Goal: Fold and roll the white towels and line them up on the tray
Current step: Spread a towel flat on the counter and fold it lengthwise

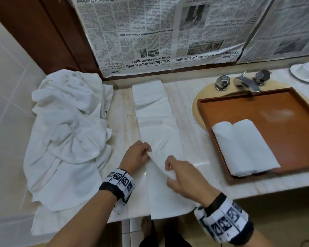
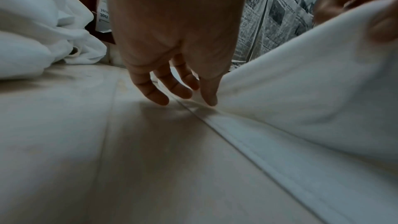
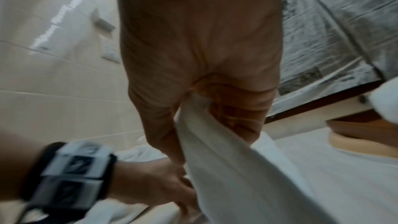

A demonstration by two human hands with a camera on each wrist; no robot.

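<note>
1. Towel strip (image 1: pixel 157 132), folded long and narrow, lies on the marble counter (image 1: pixel 191 139), running from the back edge to the front edge, where its near end hangs slightly over.
2. Right hand (image 1: pixel 184 179) pinches a raised flap of the strip between thumb and curled fingers; the right wrist view shows the cloth gripped and lifted off the layer below.
3. Left hand (image 1: pixel 136 155) rests at the strip's left edge with fingers nearly straight, fingertips (image 2: pixel 210 101) pressing the fold line down; it grips nothing.
4. Two rolled towels (image 1: pixel 244 147) lie side by side, touching, at the tray's front left corner; the tray (image 1: pixel 278 104) sits over the sink by the counter's right end.
5. A heap of unfolded towels (image 1: pixel 68 132) lies at the counter's left end.
6. Risks, as I judge them: the lifted flap may drag the lower layers askew if the left fingertips slip, giving an uneven strip and a lopsided roll; the overhanging near end could slide off the front edge; a loose roll might unwind on the tray.
</note>
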